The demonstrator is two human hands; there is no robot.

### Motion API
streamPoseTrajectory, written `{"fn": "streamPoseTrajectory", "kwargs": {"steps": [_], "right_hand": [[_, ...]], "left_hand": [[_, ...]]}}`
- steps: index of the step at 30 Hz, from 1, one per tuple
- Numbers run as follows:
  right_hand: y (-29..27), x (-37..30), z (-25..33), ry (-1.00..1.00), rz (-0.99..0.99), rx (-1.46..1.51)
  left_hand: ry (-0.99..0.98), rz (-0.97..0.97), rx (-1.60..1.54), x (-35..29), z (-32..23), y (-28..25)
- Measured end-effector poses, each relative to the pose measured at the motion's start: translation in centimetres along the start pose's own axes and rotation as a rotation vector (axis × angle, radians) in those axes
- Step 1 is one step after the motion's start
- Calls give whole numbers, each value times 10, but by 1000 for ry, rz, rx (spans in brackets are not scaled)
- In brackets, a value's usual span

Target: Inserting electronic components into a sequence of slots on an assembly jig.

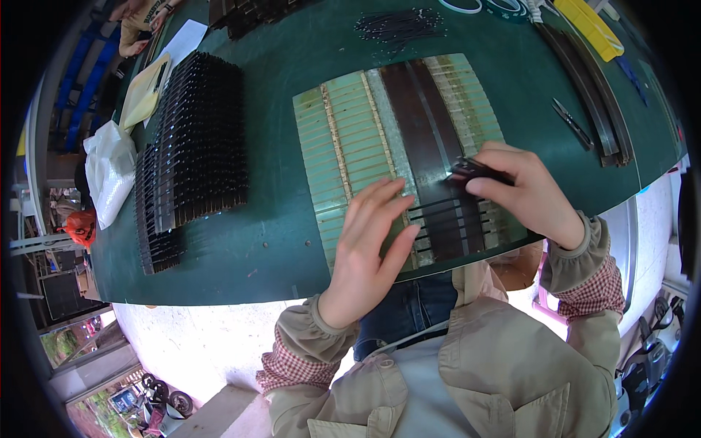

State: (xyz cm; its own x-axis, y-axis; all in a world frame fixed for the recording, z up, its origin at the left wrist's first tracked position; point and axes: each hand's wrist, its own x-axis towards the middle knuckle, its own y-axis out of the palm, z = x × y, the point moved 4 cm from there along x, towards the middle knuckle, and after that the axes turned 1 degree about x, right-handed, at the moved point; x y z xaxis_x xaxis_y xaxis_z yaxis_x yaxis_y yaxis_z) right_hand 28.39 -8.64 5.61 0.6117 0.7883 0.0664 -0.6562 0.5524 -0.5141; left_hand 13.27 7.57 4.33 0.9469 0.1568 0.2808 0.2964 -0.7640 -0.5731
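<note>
A pale green grooved board [350,135] lies in front of me, with two dark brown strips [410,109] running along it. Across the near part of the strips rest several thin black rods [445,213], spaced apart in line with the grooves. My left hand [365,244] lies over the board's near left part, fingers spread, its fingertips close to the rods' left ends. Above the strips' right side, my right hand [529,186] grips a small bundle of black rods [478,171] between thumb and fingers. Motion blurs this bundle a little.
A tall stack of black-toothed strips [204,131] stands at left, beside a white plastic bag [109,168]. Loose black rods [400,25] lie beyond the board. At right are tweezers [573,124], long dark strips [595,95] and a yellow bin [591,28]. Another person [139,25] is at far left.
</note>
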Motion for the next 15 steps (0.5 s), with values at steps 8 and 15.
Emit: {"fn": "streamPoseTrajectory", "kwargs": {"steps": [8,15], "right_hand": [[15,12,9,56,209,150],[11,11,-12,-20,86,-6]], "left_hand": [[-49,-28,-296,9,12,7],[-10,-52,115,-1,10,-7]]}}
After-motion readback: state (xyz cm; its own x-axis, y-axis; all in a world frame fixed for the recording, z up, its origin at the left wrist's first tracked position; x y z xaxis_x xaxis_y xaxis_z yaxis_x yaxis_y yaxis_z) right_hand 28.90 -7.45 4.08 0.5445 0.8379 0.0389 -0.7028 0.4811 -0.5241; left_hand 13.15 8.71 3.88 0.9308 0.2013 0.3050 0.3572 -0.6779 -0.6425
